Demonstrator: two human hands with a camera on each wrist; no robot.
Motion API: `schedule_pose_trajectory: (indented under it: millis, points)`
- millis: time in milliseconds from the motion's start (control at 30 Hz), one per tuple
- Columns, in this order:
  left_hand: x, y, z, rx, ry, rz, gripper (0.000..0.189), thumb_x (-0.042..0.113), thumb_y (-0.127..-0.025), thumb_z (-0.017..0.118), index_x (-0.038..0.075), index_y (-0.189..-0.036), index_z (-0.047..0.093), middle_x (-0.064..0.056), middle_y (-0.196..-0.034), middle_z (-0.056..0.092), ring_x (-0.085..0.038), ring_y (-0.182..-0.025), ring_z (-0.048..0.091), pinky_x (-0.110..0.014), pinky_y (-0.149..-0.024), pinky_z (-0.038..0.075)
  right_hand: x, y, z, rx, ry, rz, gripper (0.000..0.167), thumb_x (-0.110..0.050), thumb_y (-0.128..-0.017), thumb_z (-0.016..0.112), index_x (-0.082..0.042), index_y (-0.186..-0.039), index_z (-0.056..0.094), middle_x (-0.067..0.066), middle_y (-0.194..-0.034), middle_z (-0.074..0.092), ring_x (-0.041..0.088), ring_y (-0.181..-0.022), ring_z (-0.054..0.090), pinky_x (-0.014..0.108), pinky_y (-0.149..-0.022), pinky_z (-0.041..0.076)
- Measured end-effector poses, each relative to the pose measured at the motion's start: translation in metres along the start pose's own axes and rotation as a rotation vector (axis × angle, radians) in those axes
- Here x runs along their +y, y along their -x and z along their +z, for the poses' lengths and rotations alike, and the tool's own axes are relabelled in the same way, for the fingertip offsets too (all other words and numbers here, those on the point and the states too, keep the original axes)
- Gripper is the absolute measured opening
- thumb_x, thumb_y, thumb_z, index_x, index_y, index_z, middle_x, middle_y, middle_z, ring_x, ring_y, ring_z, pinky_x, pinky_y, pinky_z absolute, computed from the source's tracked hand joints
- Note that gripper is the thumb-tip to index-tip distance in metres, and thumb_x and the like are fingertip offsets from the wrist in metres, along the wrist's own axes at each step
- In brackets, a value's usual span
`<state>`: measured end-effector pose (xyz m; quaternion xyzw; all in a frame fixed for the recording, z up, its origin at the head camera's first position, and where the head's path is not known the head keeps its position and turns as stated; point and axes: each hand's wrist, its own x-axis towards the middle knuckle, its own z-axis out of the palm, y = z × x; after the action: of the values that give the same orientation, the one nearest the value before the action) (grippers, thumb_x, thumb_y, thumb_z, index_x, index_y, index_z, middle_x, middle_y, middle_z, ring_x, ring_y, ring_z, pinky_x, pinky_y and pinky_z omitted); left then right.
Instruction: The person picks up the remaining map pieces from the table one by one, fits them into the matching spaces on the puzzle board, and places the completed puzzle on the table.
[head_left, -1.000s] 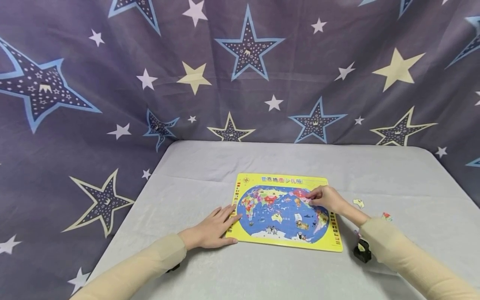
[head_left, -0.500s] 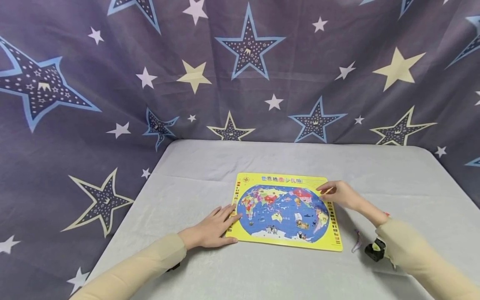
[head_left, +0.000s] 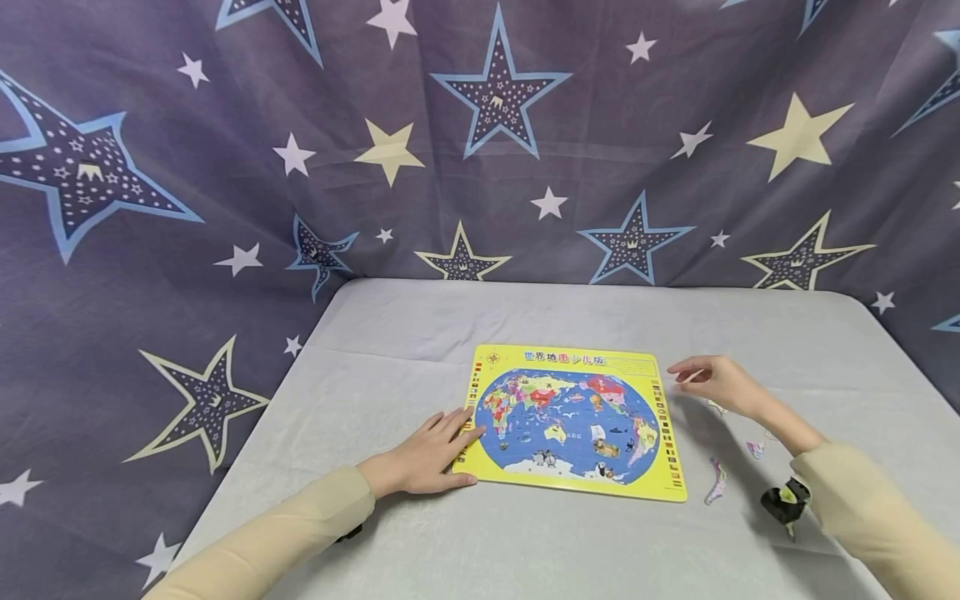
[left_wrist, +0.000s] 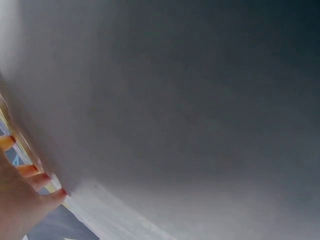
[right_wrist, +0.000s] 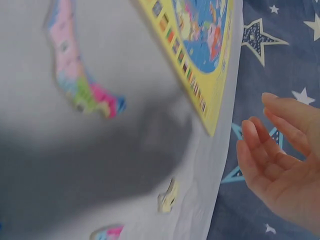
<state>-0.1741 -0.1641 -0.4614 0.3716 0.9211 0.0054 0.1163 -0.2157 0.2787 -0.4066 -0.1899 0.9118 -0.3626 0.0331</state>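
A yellow world map puzzle board (head_left: 637, 493) lies flat on the table, its blue oval map filled with coloured lands and animals. My left hand (head_left: 422, 458) rests on its left edge with fingers spread; in the left wrist view, the fingertips (left_wrist: 61, 194) touch near that edge. Just off the board's upper right side hovers my right hand (head_left: 723, 386), fingers loosely bent. Nothing shows between its fingers in the right wrist view. Nearest below it is a small pale yellow puzzle piece (right_wrist: 168, 197), partly covered by the hand in the head view.
Right of the board lies a long curved pink puzzle piece (head_left: 716, 482). A small pink and purple piece (head_left: 755, 450) sits farther right, beside a pale one. A black wrist device (head_left: 785, 502) hangs under the right sleeve. Star-patterned cloth (head_left: 525, 208) stands behind the grey tabletop.
My right hand has drawn back from the map's upper right, moving right past the board's edge. More of the loose pieces is uncovered. The left hand stays in place.
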Motion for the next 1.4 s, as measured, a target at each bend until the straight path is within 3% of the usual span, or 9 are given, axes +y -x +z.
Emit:
schedule_pose_trajectory:
  millis: [367,600,967,1267,1400]
  points:
    - [0.0,0.001,-0.002,-0.006,0.003,-0.009,0.077,0.066,-0.084,0.027,0.018,-0.143,0.02,-0.011,-0.148,0.007,-0.025,-0.134,0.01,-0.043,-0.107,0.011,0.022,0.017,-0.012,-0.045,-0.063,0.11,0.035,-0.004,-0.082,0.06,0.016,-0.11,0.053,0.024,-0.092,0.06,0.021,-0.072,0.061,0.031,-0.057,0.051]
    - [-0.001,0.001,-0.004,-0.001,0.001,-0.007,0.076,0.065,-0.084,0.029,0.017,-0.142,0.02,-0.012,-0.147,0.008,-0.025,-0.134,0.01,-0.043,-0.106,0.012,0.033,0.025,-0.016,-0.048,-0.019,0.128,0.036,-0.006,-0.081,0.061,0.015,-0.109,0.054,0.027,-0.096,0.058,0.014,-0.072,0.061,0.028,-0.061,0.051]
    - [-0.001,0.001,-0.004,-0.001,0.001,0.0,0.076,0.065,-0.084,0.028,0.018,-0.142,0.02,-0.012,-0.147,0.007,-0.025,-0.134,0.01,-0.043,-0.107,0.012,0.043,0.03,-0.019,-0.065,0.045,0.159,0.04,-0.011,-0.078,0.066,0.011,-0.11,0.056,0.031,-0.104,0.055,0.034,-0.085,0.059,0.03,-0.063,0.051]
    - [0.0,0.001,-0.004,0.006,0.002,0.005,0.075,0.065,-0.085,0.028,0.017,-0.142,0.021,-0.012,-0.147,0.008,-0.025,-0.134,0.01,-0.044,-0.106,0.012,0.048,0.029,-0.015,-0.068,0.075,0.169,0.04,-0.01,-0.074,0.069,0.011,-0.106,0.057,0.027,-0.098,0.059,0.031,-0.081,0.059,0.027,-0.06,0.048]
    - [0.001,0.002,-0.005,-0.001,0.003,0.009,0.076,0.065,-0.085,0.028,0.017,-0.142,0.021,-0.013,-0.147,0.008,-0.026,-0.134,0.011,-0.044,-0.106,0.012,0.053,0.029,-0.013,-0.07,0.079,0.171,0.039,-0.009,-0.073,0.07,0.013,-0.104,0.058,0.022,-0.091,0.062,0.023,-0.077,0.058,0.025,-0.059,0.047]
